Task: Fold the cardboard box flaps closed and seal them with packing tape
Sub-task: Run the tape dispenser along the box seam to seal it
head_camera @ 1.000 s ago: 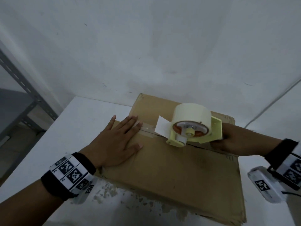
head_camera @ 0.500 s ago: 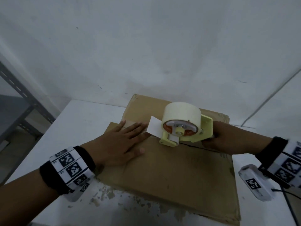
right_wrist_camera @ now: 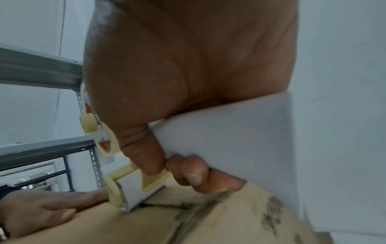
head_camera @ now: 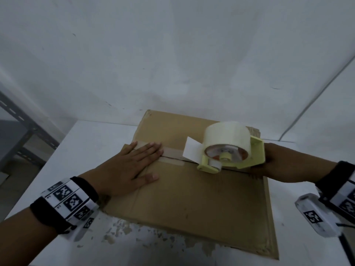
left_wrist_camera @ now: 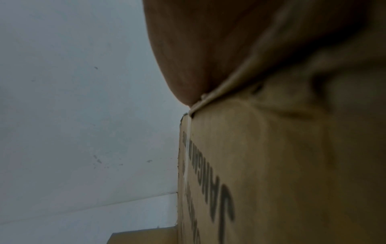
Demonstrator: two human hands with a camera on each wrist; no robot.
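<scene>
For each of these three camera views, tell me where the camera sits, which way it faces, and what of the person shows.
Head: worn on the head, looking down at the cardboard box; left hand flat, right hand gripping the tape dispenser.
Left wrist: under the wrist, looking along the box's printed side; only the palm's heel shows.
Right wrist: under the wrist, looking along the fingers around the dispenser.
Shared: head and right wrist both show the left hand and dispenser.
</scene>
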